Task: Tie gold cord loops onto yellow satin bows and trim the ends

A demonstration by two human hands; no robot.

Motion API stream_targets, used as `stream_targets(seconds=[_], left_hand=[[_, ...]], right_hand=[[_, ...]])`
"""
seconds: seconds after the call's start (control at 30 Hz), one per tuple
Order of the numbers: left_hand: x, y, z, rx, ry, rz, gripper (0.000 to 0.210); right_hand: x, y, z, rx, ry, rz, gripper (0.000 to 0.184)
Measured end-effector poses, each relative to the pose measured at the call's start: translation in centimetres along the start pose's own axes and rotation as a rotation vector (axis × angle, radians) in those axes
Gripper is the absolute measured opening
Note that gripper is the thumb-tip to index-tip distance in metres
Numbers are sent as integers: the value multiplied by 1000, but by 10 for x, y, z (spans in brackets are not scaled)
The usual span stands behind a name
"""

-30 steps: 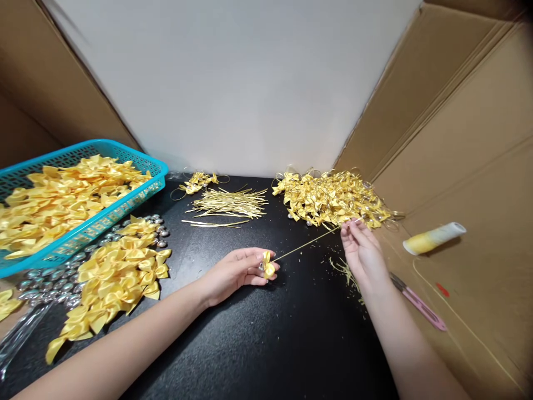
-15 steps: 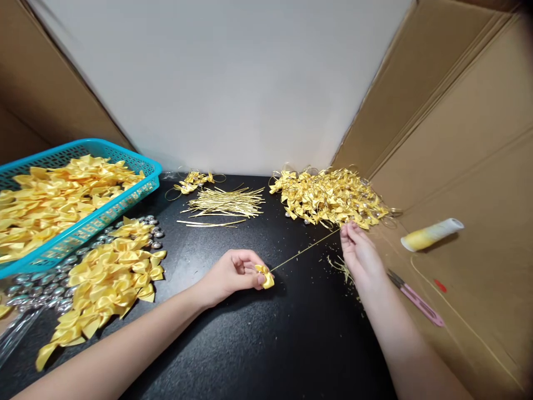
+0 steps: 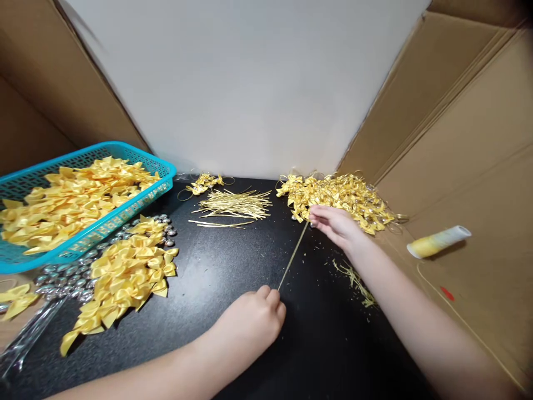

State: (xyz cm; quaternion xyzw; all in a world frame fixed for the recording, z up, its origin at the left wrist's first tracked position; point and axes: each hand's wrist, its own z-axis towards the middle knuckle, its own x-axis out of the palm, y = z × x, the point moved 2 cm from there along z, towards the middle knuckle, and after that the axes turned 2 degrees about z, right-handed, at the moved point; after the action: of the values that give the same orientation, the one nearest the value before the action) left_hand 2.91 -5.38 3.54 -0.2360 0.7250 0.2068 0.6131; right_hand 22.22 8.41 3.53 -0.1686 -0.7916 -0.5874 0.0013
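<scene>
A gold cord (image 3: 293, 256) is stretched taut between my two hands. My left hand (image 3: 254, 319) is closed in a fist, knuckles up, at the cord's lower end. The yellow ribbon bow seen in these fingers a moment ago is now hidden inside them. My right hand (image 3: 335, 225) pinches the upper end of the cord, just in front of the pile of yellow bows with gold loops (image 3: 345, 197). Between and behind the hands lies a bundle of cut gold cords (image 3: 235, 204) on the black table (image 3: 216, 266).
At the left stands a turquoise basket (image 3: 172, 175) of yellow bows. Beside it are loose bows (image 3: 129, 272) and silvery beads (image 3: 69, 278). A few looped bows (image 3: 204, 183) lie at the back. Cord scraps (image 3: 356, 280) and a cardboard-side tube (image 3: 439, 241) are at right.
My left hand has come nearer and turned over, hiding the bow. My right hand has moved left and slightly up, so the cord runs steeper. The pink-handled cutter is no longer visible.
</scene>
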Motion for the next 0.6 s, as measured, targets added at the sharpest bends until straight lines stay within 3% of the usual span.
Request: stream_targets(seconds=[0.13,0.23,0.43,0.6], left_hand=[[17,-5,2,-59,13,29,14],[23,-4,2,-98,2,-6,13],[22,-5,4,-101,63,-71,11],[6,-3,1,-124,77,-148,24]], right_hand=[[51,-19,14,28,56,-211,21],[72,-37,19,1,52,-337,24],[77,-50,28,-127,10,-551,22],[75,-52,35,-250,-17,-729,13]])
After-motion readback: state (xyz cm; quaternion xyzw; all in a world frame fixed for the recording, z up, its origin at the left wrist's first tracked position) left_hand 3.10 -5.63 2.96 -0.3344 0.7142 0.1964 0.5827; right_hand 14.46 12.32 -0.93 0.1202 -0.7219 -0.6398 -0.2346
